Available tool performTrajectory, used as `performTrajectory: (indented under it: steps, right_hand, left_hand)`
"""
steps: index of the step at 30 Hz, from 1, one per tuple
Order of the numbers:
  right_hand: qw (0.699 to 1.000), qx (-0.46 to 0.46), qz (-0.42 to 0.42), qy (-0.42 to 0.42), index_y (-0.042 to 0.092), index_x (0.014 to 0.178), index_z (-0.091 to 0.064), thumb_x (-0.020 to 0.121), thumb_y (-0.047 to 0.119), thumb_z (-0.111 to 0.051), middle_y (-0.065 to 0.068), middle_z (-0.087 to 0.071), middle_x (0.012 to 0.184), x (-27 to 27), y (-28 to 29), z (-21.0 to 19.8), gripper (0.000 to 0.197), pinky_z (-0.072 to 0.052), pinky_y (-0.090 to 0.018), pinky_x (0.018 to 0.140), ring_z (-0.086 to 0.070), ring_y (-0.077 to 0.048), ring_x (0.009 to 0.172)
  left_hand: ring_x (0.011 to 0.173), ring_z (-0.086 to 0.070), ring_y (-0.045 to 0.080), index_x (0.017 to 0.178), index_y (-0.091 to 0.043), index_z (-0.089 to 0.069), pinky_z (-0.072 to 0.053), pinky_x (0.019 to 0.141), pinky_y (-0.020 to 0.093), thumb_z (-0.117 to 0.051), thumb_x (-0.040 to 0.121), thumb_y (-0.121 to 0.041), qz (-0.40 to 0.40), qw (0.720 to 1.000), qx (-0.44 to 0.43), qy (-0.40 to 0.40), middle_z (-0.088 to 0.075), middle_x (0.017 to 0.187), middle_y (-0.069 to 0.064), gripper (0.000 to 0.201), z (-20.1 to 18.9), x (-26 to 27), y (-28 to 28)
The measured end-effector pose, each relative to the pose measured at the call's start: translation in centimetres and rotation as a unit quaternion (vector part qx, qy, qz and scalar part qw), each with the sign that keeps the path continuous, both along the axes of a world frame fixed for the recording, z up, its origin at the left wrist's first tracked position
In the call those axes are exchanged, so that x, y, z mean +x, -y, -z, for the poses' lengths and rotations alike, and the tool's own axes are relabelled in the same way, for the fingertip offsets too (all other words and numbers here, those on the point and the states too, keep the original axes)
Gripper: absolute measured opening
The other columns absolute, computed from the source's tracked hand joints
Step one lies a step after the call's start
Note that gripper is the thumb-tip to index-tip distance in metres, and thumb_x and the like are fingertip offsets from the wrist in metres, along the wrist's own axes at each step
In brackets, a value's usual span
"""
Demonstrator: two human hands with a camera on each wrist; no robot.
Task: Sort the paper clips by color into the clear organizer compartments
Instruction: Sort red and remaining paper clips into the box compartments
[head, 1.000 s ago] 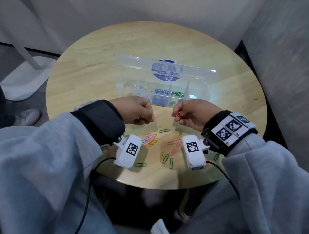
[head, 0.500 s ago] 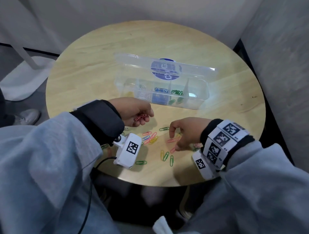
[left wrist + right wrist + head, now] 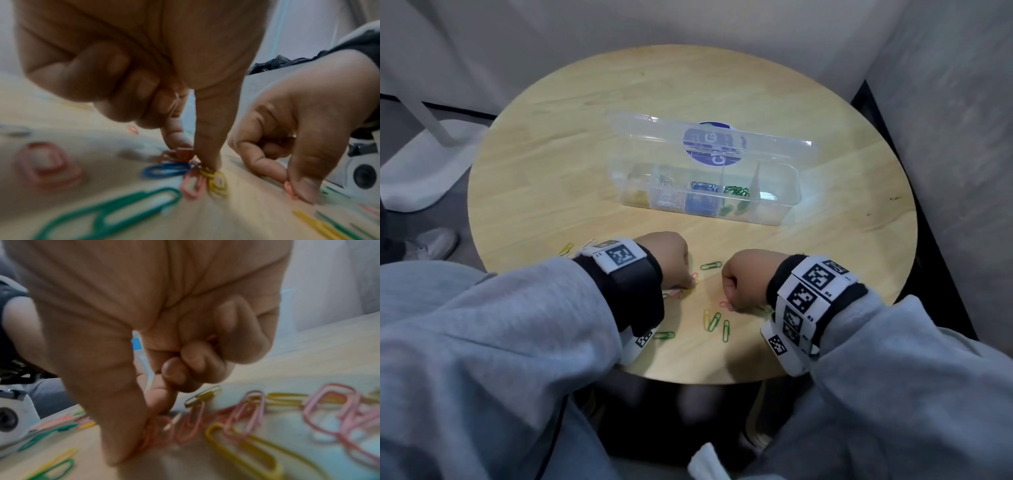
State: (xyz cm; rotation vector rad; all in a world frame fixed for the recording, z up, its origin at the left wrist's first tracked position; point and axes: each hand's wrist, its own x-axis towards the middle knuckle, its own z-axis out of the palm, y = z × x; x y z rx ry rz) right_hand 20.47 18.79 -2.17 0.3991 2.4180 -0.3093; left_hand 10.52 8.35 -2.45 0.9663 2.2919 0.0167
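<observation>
The clear organizer (image 3: 787,212) stands open mid-table; its compartments hold yellow, white, blue and green clips. Loose clips lie near the table's front edge. My left hand (image 3: 690,282) points down at a small pile, and its thumb and forefinger (image 3: 195,155) pinch a pink clip (image 3: 180,154) beside a blue clip (image 3: 166,169) and a yellow clip (image 3: 218,183). My right hand (image 3: 729,305) is just right of it; thumb and forefinger (image 3: 152,431) pinch another pink clip (image 3: 162,430) on the wood. Both hands' other fingers are curled.
A green clip (image 3: 711,265) lies between the hands and the organizer. Yellow and green clips (image 3: 714,321) lie nearer me, and one more green clip (image 3: 664,335) by my left wrist. Grey walls close in on the right and behind. The round table's edge (image 3: 688,380) is close.
My left hand has turned palm down and dropped onto the pile. My right hand, half a second ago reaching across the loose clips, now has its fingers closed on a pink one.
</observation>
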Motion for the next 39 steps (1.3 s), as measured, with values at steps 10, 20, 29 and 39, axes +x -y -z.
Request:
performTrajectory:
  steps: [10,20,29,39]
  right_hand:
    - [0.910,-0.281,0.258,-0.163,0.016,0.065,-0.055,0.082,0.009,-0.067,-0.001,-0.059,0.063,1.3,-4.5,-3.5,0.023,-0.045,-0.018,0.054,-0.050,-0.010,0.053]
    - [0.670,-0.512,0.480,-0.243,0.004,0.077,-0.058,0.093,-0.003,-0.037,-0.005,-0.046,0.066,1.8,-5.5,-3.2,0.027,-0.045,-0.014,0.042,-0.051,-0.010,0.047]
    - [0.903,-0.268,0.313,-0.116,0.013,0.071,-0.049,0.085,-0.005,-0.045,-0.001,-0.049,0.064,2.3,-5.4,-2.9,0.024,-0.037,-0.021,0.047,-0.043,-0.014,0.055]
    - [0.991,-0.073,0.110,0.021,0.028,0.080,-0.054,0.077,0.005,-0.066,0.015,-0.041,0.062,2.3,-3.6,-1.7,0.026,-0.047,-0.030,0.065,-0.048,-0.008,0.055]
  left_hand:
    - [0.052,-0.042,0.014,0.069,-0.015,-0.061,-0.037,0.057,0.024,-0.067,0.083,-0.026,-0.044,0.982,0.065,0.174,-0.051,0.055,-0.002,0.019,-0.3,-1.3,1.1]
    - [0.046,-0.052,0.005,0.067,-0.012,-0.051,-0.046,0.042,0.012,-0.053,0.091,-0.007,-0.280,0.807,0.276,0.441,-0.056,0.060,0.001,0.024,-2.8,-3.0,1.4]
    - [0.042,-0.047,0.007,0.063,-0.014,-0.040,-0.037,0.035,0.011,-0.040,0.085,0.002,-0.344,0.765,0.281,0.466,-0.053,0.059,0.004,0.027,-2.9,-3.3,1.8]
    - [0.049,-0.034,0.013,0.069,-0.019,-0.051,-0.029,0.047,0.021,-0.065,0.080,-0.013,-0.128,0.965,0.130,0.186,-0.043,0.058,-0.003,0.020,-2.6,-2.9,1.7]
